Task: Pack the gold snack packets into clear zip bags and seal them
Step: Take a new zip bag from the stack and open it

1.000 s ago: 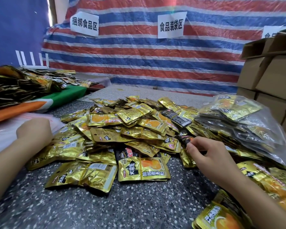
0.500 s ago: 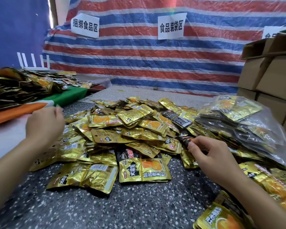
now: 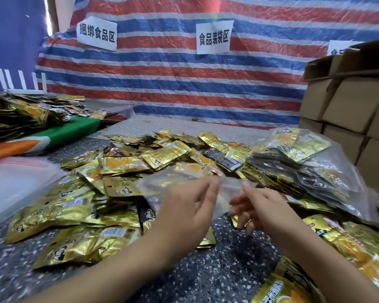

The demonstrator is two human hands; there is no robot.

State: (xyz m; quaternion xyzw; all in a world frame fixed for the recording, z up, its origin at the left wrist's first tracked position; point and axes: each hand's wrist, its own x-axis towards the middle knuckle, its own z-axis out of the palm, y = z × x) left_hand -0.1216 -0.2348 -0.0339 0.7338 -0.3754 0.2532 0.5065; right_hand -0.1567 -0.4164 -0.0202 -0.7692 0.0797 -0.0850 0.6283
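A heap of gold snack packets [image 3: 127,165] covers the speckled table [image 3: 217,270]. Above the heap's near edge hangs an empty clear zip bag [image 3: 162,189], blurred by motion. My left hand [image 3: 188,208] holds the bag at its right part, fingers pointing up. My right hand [image 3: 263,206] is just to the right, its fingers spread and straight, the tips at the bag's edge. Whether they pinch the bag is too blurred to tell.
A stack of empty clear bags [image 3: 15,180] lies at the left. Filled clear bags [image 3: 304,162] are piled at the right, before stacked cardboard boxes [image 3: 348,106]. More gold packets [image 3: 348,248] lie at the near right, and another pile [image 3: 15,114] at the far left.
My left hand has come from the bag stack at the left to the middle with a clear bag. My right hand has left the packets and risen to meet the bag.
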